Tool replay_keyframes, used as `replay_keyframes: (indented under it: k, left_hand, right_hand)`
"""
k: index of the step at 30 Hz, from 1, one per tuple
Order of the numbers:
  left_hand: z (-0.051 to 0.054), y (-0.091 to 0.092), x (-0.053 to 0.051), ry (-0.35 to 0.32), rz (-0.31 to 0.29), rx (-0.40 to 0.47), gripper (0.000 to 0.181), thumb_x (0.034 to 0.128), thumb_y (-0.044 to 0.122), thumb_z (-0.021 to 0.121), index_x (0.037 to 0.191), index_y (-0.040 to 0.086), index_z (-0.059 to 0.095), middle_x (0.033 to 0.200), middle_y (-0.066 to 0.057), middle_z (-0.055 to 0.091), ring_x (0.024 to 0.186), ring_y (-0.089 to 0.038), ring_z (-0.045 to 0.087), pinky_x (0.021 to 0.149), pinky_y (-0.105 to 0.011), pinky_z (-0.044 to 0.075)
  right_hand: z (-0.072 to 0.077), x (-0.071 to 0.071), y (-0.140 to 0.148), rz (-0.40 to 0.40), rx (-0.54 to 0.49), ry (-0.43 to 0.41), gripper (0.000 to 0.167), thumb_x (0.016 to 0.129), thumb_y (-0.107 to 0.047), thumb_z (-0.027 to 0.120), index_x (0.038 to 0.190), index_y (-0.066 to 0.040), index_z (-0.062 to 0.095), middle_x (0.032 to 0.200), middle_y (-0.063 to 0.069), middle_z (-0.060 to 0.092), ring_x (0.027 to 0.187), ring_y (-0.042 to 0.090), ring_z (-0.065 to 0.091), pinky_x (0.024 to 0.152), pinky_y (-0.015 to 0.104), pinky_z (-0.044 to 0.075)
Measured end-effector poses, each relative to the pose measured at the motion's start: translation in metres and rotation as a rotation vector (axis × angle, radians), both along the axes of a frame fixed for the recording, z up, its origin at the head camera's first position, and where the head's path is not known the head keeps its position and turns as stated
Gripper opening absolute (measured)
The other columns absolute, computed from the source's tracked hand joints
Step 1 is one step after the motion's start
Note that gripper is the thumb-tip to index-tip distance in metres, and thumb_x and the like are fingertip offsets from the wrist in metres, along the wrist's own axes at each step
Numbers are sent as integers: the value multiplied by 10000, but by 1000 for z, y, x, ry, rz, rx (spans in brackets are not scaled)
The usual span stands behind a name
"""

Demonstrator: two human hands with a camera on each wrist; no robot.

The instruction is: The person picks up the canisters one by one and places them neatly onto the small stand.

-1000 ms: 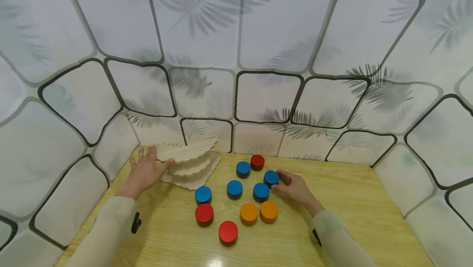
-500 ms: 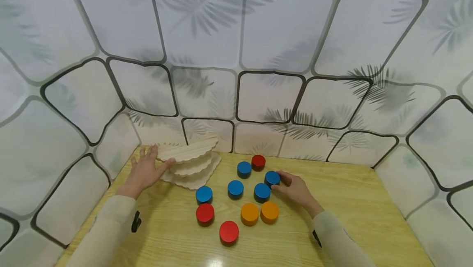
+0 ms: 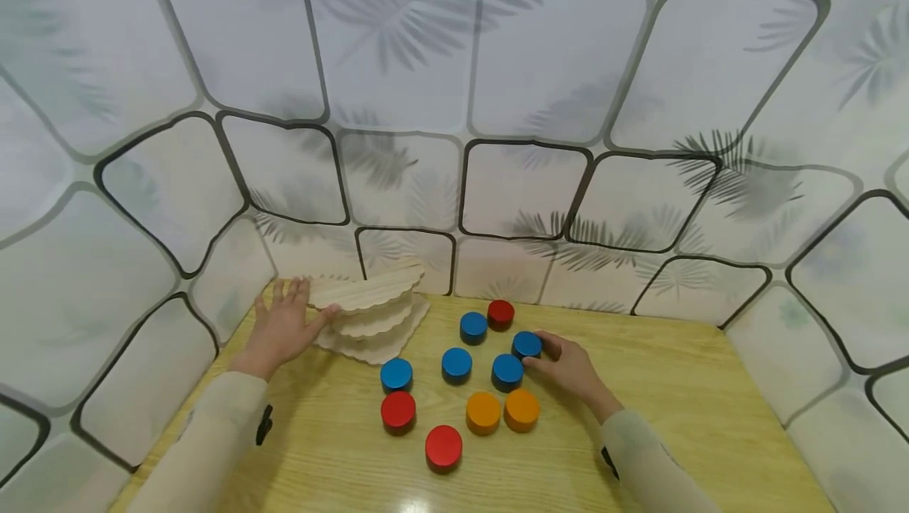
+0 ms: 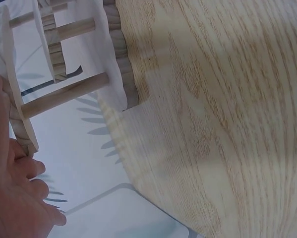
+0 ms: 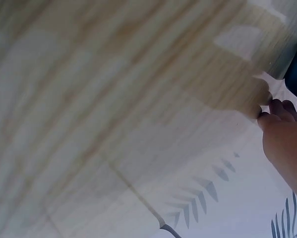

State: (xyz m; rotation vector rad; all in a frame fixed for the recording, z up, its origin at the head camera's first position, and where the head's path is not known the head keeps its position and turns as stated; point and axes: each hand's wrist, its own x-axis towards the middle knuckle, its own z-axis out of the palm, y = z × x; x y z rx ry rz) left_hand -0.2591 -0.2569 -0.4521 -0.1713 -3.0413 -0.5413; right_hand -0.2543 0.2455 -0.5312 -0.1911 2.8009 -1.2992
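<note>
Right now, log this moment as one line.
left hand: holds wooden stand; right hand: pinches rightmost blue disc; orange discs: side by side

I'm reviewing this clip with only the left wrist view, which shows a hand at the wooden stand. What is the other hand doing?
Observer: The right hand holds a blue disc.
Operator: Are there any other discs out of my sight?
Observer: Yes: four more blue discs, three red discs and two orange discs.
Operator: Which disc is closest to the person?
Observer: A red disc, lowest of them all in the head view.
</note>
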Motion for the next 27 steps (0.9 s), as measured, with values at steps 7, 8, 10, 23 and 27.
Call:
replay_keyframes:
  k: [7,8,10,23,27]
  left_hand:
    - [-2,0,-1,16,-10,-37,1016,1065,705,353,1644,-106,159,1679,-403,144,1557,-630,41,1167,-848,6]
    - [-2,0,-1,17,-10,-42,1012,1066,702,354,1644,-106,160,1678,-404,145,1557,-631,45,1168,-847,9]
    - [-3,0,-1,20,-9,-48,1006,1069,696,357,1645,-105,159,1677,-407,148,1556,-630,49,1170,-845,15]
    - [1,1,1,27,-7,-48,985,1073,684,363,1644,-98,181,1672,-415,163,1560,-624,51,1177,-838,31]
    - [1,1,2,26,-2,-49,982,1074,682,365,1646,-95,180,1671,-416,166,1560,-624,54,1179,-836,26]
  right_hand:
    - [2,1,0,-25,1,-10,637,955,-332,803,1464,-6,601,1473,225,630,1382,417,594,1157,547,468]
    - [4,2,0,-29,2,-13,644,953,-331,804,1463,5,598,1467,233,631,1371,422,602,1149,551,475]
    - [7,3,0,-36,10,-22,672,953,-340,804,1474,20,581,1469,247,625,1361,429,607,1139,553,484]
    - [31,-5,-14,7,-69,-2,732,954,-395,793,1526,-20,529,1551,230,555,1478,424,493,1185,560,429]
    - [40,-10,-26,15,-102,10,703,942,-406,806,1506,-65,563,1539,195,579,1481,399,501,1184,549,436]
